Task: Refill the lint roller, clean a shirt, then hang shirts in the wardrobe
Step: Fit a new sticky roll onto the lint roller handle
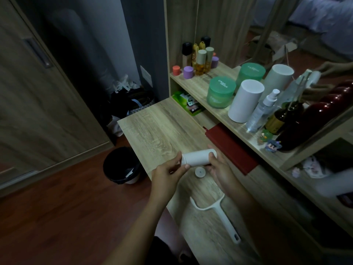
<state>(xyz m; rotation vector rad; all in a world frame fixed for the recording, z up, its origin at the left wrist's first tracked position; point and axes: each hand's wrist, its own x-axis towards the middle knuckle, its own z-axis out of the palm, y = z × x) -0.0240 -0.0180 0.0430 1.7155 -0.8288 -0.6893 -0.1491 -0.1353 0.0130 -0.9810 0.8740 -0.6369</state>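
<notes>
**Over the desk: roll held at both ends**

Above the pale wood-grain desktop (152,131), white cylindrical lint-roller refill roll (198,157) held level, clear of the surface. Left hand (168,173) pinching the left end, thumb and fingertips closed on the cap. Right hand (219,169) wrapped round the right end, fingers curled on the roll. Just below, between the hands, small round white end cap (200,171) lying flat on the desk. Nearer the body, white plastic roller handle with forked frame (219,213), empty, lying flat. Just right of the right hand, dark red flat notebook (231,148). On the floor left of the desk, black round waste bin (121,165).
</notes>
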